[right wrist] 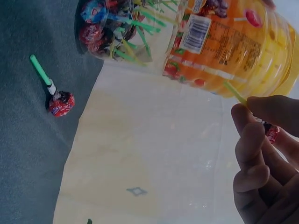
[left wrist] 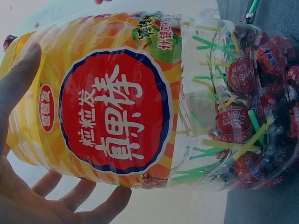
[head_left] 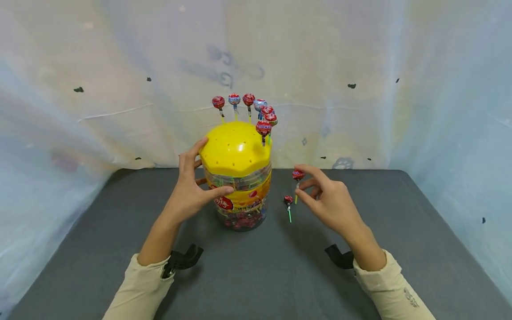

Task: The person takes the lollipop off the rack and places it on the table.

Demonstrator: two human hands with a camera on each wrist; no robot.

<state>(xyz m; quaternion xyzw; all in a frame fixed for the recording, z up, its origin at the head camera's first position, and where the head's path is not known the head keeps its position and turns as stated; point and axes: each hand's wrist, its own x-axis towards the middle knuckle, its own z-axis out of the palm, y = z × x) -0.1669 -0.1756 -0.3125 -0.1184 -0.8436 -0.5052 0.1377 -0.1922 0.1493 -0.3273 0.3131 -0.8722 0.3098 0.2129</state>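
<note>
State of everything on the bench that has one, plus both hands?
Jar: upright, partly filled
Lid: on the jar
Lollipops in the lid: wrapped, standing candy end up
Loose lollipop: wrapped, lying on the table
Held lollipop: wrapped, candy end up
Left hand: grips the jar
Right hand: pinches the held lollipop

The clear, orange-labelled jar (head_left: 246,203), red-wrapped sweets (left wrist: 233,122) heaped in its base, stands upright on the tabletop (head_left: 248,284). Lollipops (head_left: 249,99), seven perhaps, though some overlap, rise from the rear and right of its holed yellow lid (head_left: 236,153). Rightward, a yellow-sticked lollipop (head_left: 298,174) is held upright; a green-sticked one (right wrist: 61,103) lies nearby.
</note>
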